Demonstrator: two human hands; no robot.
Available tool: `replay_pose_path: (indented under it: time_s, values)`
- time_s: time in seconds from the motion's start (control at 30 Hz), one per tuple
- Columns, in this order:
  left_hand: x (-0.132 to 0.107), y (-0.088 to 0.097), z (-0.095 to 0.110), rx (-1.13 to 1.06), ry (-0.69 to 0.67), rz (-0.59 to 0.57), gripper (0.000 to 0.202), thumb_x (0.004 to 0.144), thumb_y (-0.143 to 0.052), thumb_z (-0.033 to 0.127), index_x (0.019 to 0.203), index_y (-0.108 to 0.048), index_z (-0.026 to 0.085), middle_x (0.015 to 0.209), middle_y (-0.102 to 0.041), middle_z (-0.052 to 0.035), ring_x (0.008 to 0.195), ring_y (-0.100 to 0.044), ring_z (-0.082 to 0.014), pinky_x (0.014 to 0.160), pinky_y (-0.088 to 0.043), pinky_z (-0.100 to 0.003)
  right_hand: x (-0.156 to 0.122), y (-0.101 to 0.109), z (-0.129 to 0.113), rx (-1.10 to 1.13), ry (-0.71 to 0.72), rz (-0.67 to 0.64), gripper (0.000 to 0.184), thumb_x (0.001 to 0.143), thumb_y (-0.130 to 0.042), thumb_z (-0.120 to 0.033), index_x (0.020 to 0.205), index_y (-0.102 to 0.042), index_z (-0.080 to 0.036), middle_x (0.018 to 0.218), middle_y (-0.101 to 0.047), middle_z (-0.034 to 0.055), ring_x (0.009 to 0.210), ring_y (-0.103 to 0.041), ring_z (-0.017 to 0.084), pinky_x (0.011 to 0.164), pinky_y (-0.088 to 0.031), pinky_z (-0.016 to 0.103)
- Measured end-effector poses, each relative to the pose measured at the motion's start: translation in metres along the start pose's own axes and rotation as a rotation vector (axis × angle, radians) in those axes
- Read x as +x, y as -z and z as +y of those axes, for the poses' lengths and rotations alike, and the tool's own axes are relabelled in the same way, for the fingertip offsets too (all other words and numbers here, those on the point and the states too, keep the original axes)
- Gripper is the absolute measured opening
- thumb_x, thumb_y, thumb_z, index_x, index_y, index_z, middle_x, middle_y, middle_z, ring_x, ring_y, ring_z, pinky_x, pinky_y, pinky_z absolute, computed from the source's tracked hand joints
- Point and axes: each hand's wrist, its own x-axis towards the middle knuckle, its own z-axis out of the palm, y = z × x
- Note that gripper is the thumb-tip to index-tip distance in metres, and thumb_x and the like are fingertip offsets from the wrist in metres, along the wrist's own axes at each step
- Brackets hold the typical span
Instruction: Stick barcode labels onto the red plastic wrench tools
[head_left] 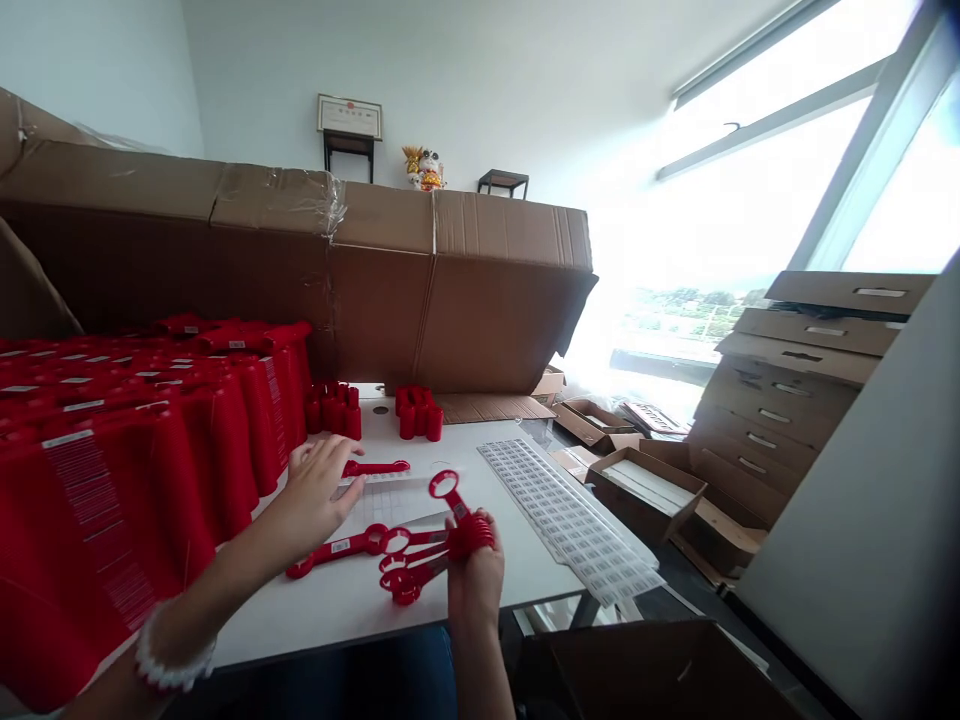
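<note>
My right hand (478, 575) is closed round a fanned bundle of red plastic pieces (420, 550), long and flat with ring-shaped ends, like ring wrenches. The rings spread out to the left and above the fist. My left hand (322, 485) is over the table, thumb and fingers apart. Just beyond its fingertips lies another red ring-ended piece (382, 467), on or beside a white label sheet (386, 498); whether a finger touches it I cannot tell. A single red piece with a small white label (341, 547) rests on the white table between my hands.
Stacked red packs (172, 450) fill the left side. Small red cylinders (420, 415) stand at the back below a large cardboard box (465, 300). Label sheets (566, 520) lie along the table's right edge. Open cartons (645, 490) and stacked boxes (780, 400) are at right.
</note>
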Motion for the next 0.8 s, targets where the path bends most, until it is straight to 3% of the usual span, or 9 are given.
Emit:
replay_pose_path:
  time_s: [0.1, 0.2, 0.33, 0.43, 0.63, 0.8]
  values:
    - [-0.03, -0.01, -0.012, -0.104, 0.076, 0.038, 0.036, 0.101, -0.039, 0.047, 0.127, -0.055, 0.028, 0.14, -0.058, -0.0099, 0.136, -0.044, -0.0383, 0.106, -0.043, -0.057, -0.009, -0.007, 0.016, -0.051, 0.018, -0.056, 0.017, 0.07, -0.063, -0.037, 0.08, -0.056, -0.025, 0.073, -0.059, -0.0014, 0.065, -0.061, 0.019, 0.065, -0.057, 0.033]
    - [-0.054, -0.037, -0.03, -0.204, 0.099, 0.005, 0.03, 0.094, -0.052, 0.044, 0.116, -0.061, 0.026, 0.127, -0.067, -0.0107, 0.121, -0.059, -0.0361, 0.098, -0.052, -0.053, -0.011, 0.001, 0.016, -0.165, 0.057, -0.135, 0.016, 0.066, -0.06, -0.026, 0.081, -0.061, -0.022, 0.074, -0.065, 0.0002, 0.071, -0.062, 0.021, 0.067, -0.053, 0.033]
    - [-0.073, -0.072, -0.044, -0.32, 0.086, -0.007, 0.036, 0.091, -0.058, 0.042, 0.123, -0.061, 0.026, 0.127, -0.068, -0.0111, 0.119, -0.064, -0.0328, 0.101, -0.054, -0.05, -0.008, 0.012, 0.006, -0.378, 0.113, -0.263, 0.021, 0.067, -0.055, -0.021, 0.084, -0.067, -0.02, 0.079, -0.071, 0.0032, 0.078, -0.066, 0.025, 0.071, -0.052, 0.034]
    - [-0.079, -0.087, -0.046, -0.387, 0.078, 0.003, 0.036, 0.093, -0.054, 0.04, 0.126, -0.061, 0.026, 0.133, -0.065, -0.0114, 0.125, -0.062, -0.0316, 0.104, -0.054, -0.047, -0.01, 0.013, 0.001, -0.559, 0.162, -0.352, 0.029, 0.063, -0.048, -0.014, 0.085, -0.065, -0.021, 0.082, -0.071, 0.003, 0.081, -0.066, 0.026, 0.071, -0.049, 0.034]
    - [-0.086, -0.091, -0.05, -0.461, 0.128, 0.103, 0.041, 0.097, -0.049, 0.042, 0.134, -0.051, 0.024, 0.133, -0.06, -0.0136, 0.118, -0.064, -0.0313, 0.094, -0.06, -0.045, -0.02, 0.009, 0.004, -0.956, 0.274, -0.518, 0.035, 0.06, -0.044, -0.001, 0.078, -0.063, -0.023, 0.084, -0.068, 0.0029, 0.085, -0.059, 0.025, 0.075, -0.038, 0.034]
    - [-0.094, -0.089, -0.057, -0.508, 0.115, 0.134, 0.033, 0.095, -0.056, 0.042, 0.125, -0.059, 0.029, 0.126, -0.065, -0.0087, 0.125, -0.059, -0.0311, 0.099, -0.058, -0.044, -0.025, 0.004, 0.009, -1.122, 0.33, -0.64, 0.034, 0.063, -0.043, 0.003, 0.078, -0.056, -0.024, 0.088, -0.065, 0.0034, 0.091, -0.055, 0.026, 0.079, -0.038, 0.035]
